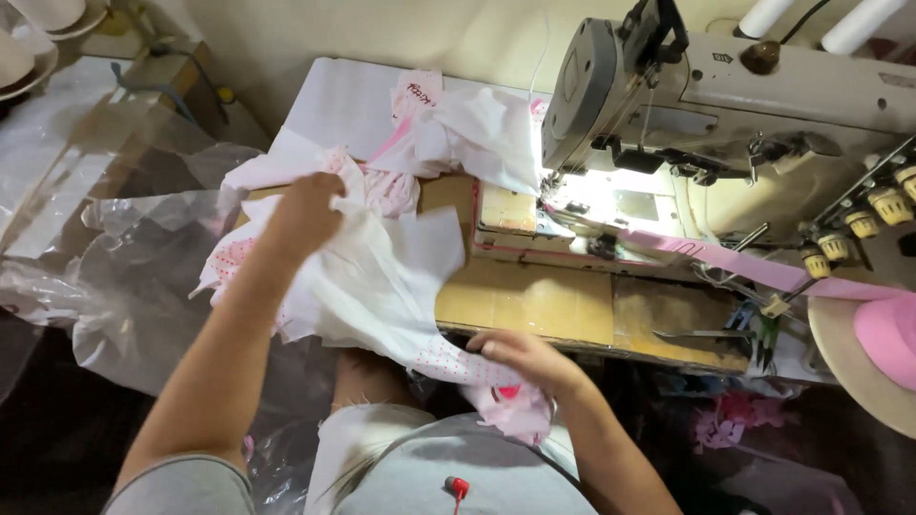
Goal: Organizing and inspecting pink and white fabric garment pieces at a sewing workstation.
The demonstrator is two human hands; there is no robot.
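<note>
Left hand: the left hand (303, 205) is closed on the upper fold of the white cloth (382, 277), lifting it above the table's left part.
Right hand: the right hand (523, 358) lies on the pink dotted cloth (458, 364) at the table's near edge; fingers bent over it, full grasp cannot be told.
Cloth position: the white cloth spans from hand to hand; its lower end hangs past the near edge toward the lap.
Table edge: the wooden table (563, 310) shows a bare strip between the cloth and the scissors (711, 336); this is the only open surface near the hands.
Sewing machine: one sewing machine (725, 105), at the table's right rear, lamp lit under its head.
Pink band: one pink band (735, 262) runs from the machine rightward to a pink roll (887, 339).
Cloth pile: further white and pink pieces (458, 129) lie heaped behind the left hand; count cannot be told.
Plastic bag: clear plastic sheeting (134, 257) lies left of the table; its contents are not visible.
</note>
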